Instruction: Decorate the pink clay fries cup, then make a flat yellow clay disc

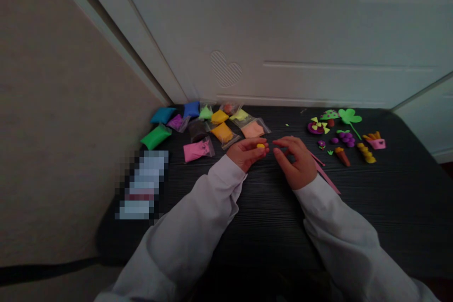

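Note:
A small yellow piece of modelling clay [261,146] is pinched between the thumb and fingers of my left hand [247,154]. Just to its right, my right hand [296,163] is held with thumb and fingers apart and nothing between them. A narrow gap separates the fingertips of both hands. Under and beside my right wrist lie pink clay tools [328,178], partly covered by the hand. Beyond my left hand sit a bag of orange-yellow clay [222,133] and a bag of peach clay [252,129].
More clay bags, including pink [196,150], green [156,137] and blue [191,109], lie at the back left. A pixelated flat object [143,186] is nearer. Small clay figures stand right: purple grapes [347,139], a green flower [349,116], a pink fries cup [377,142]. A white panel [283,33] rises behind the table.

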Demonstrator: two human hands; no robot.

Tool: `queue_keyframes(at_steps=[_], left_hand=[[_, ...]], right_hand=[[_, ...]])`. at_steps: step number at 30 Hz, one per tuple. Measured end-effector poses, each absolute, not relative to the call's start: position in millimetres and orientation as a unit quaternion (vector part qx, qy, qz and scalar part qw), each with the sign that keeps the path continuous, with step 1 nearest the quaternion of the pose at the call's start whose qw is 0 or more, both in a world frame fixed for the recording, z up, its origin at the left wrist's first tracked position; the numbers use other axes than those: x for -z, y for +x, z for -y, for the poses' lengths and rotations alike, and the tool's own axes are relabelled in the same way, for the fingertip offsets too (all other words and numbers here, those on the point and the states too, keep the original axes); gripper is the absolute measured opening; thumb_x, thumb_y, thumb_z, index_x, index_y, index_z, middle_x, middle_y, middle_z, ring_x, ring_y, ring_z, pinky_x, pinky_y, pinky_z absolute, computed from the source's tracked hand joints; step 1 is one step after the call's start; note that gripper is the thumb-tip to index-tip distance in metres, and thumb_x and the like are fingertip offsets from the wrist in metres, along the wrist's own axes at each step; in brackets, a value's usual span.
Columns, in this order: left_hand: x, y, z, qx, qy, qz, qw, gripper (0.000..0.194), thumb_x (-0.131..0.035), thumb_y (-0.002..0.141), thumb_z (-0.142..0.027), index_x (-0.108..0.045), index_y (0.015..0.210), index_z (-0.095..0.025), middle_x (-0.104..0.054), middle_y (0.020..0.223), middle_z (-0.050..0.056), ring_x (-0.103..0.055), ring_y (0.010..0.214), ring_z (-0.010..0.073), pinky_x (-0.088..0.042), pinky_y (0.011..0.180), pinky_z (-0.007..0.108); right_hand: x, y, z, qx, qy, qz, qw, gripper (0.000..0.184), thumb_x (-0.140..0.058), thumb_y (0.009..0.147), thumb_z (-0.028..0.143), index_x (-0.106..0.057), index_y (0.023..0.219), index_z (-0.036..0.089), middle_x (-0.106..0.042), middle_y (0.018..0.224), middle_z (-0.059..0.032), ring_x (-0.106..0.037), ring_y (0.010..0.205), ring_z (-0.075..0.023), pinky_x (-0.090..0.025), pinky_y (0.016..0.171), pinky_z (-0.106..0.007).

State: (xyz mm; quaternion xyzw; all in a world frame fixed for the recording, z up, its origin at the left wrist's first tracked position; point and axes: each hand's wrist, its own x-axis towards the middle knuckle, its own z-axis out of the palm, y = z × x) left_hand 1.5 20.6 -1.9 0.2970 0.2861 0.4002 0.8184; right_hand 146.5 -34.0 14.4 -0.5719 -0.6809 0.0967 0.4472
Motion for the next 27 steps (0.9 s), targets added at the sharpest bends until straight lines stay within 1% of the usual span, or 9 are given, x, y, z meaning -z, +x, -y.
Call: queue_keyframes(at_steps=[2,4,7,9,12,16,20,24,27], left_hand=[[1.2,1.6,-21.5,-0.403,0.311,-0.304,0.805,0.023,-0.073,0.051,-0.020,-0.061,0.070,-0.012,-0.062,0.055,-0.001,-0.056,0.045,0.0067,-0.043,0.042,0.015],[0.3,1.5,-22.9,-0.395,0.317,-0.313,0.803,0.028,-0.067,0.057,-0.038,-0.058,0.062,-0.012,-0.053,0.040,-0.003,-0.045,0.030,0.0062,-0.033,0.029,0.015],[-0.8,0.9,-24.5,-0.367,0.305,-0.321,0.818,0.041,-0.051,0.068,-0.052,-0.054,0.056,-0.012,-0.044,0.031,-0.004,-0.039,0.024,0.0079,-0.027,0.023,0.017],[-0.9,0.3,-24.5,-0.358,0.294,-0.320,0.826,0.034,-0.051,0.072,-0.043,-0.056,0.062,-0.011,-0.052,0.038,-0.002,-0.046,0.029,0.0083,-0.034,0.027,0.017],[0.2,-0.5,-23.6,-0.374,0.282,-0.305,0.829,0.010,-0.057,0.070,-0.018,-0.059,0.077,-0.011,-0.066,0.067,0.003,-0.061,0.053,0.0091,-0.048,0.048,0.017],[2.8,-0.6,-23.5,-0.393,0.269,-0.256,0.842,0.026,-0.056,0.061,0.002,-0.061,0.083,-0.012,-0.066,0.085,0.004,-0.062,0.081,0.0133,-0.048,0.071,0.019],[3.6,0.2,-22.7,-0.375,0.256,-0.229,0.861,0.035,-0.051,0.062,0.005,-0.060,0.090,-0.012,-0.065,0.089,0.005,-0.060,0.088,0.0142,-0.045,0.079,0.023],[1.0,0.9,-18.4,-0.341,0.248,-0.215,0.881,0.038,-0.048,0.062,0.003,-0.058,0.096,-0.012,-0.064,0.090,0.006,-0.060,0.083,0.0127,-0.042,0.080,0.024],[-4.7,0.4,-15.7,-0.316,0.219,-0.190,0.903,0.037,-0.047,0.069,-0.012,-0.053,0.105,-0.013,-0.063,0.093,0.008,-0.059,0.084,0.0145,-0.041,0.081,0.028]], right_hand=[[-14.6,146.7,34.2,-0.098,-0.573,0.680,0.447,0.020,-0.051,0.075,0.024,-0.058,0.092,0.018,-0.056,0.092,-0.0069,-0.053,0.085,-0.0158,-0.044,0.079,-0.034],[-14.9,146.5,34.6,-0.101,-0.574,0.678,0.447,0.020,-0.051,0.075,0.024,-0.058,0.092,0.018,-0.056,0.093,-0.0071,-0.053,0.086,-0.0159,-0.044,0.080,-0.034],[-15.2,146.0,34.8,-0.106,-0.574,0.678,0.447,0.019,-0.050,0.076,0.024,-0.058,0.092,0.018,-0.056,0.093,-0.0071,-0.053,0.086,-0.0158,-0.043,0.082,-0.035],[-14.8,146.1,34.5,-0.106,-0.572,0.679,0.447,0.019,-0.049,0.076,0.024,-0.058,0.092,0.019,-0.056,0.092,-0.0066,-0.053,0.086,-0.0159,-0.043,0.083,-0.036],[-13.9,146.9,33.9,-0.104,-0.571,0.682,0.446,0.019,-0.048,0.076,0.024,-0.058,0.092,0.020,-0.057,0.091,-0.0061,-0.053,0.086,-0.0162,-0.042,0.083,-0.037],[-12.9,147.0,33.8,-0.096,-0.569,0.684,0.447,0.020,-0.050,0.075,0.024,-0.057,0.093,0.019,-0.057,0.092,-0.0065,-0.053,0.087,-0.0166,-0.043,0.081,-0.036],[-11.9,144.8,34.4,-0.075,-0.559,0.704,0.432,0.026,-0.052,0.073,0.025,-0.056,0.099,0.018,-0.055,0.096,-0.0074,-0.051,0.089,-0.0168,-0.042,0.083,-0.035],[-10.2,144.6,34.3,-0.028,-0.551,0.735,0.395,0.025,-0.054,0.072,0.025,-0.058,0.097,0.018,-0.054,0.100,-0.0085,-0.049,0.096,-0.0192,-0.037,0.087,-0.039],[-10.0,144.3,34.3,-0.003,-0.559,0.724,0.404,0.019,-0.053,0.073,0.024,-0.060,0.090,0.019,-0.055,0.099,-0.0082,-0.049,0.095,-0.0190,-0.037,0.085,-0.038]])
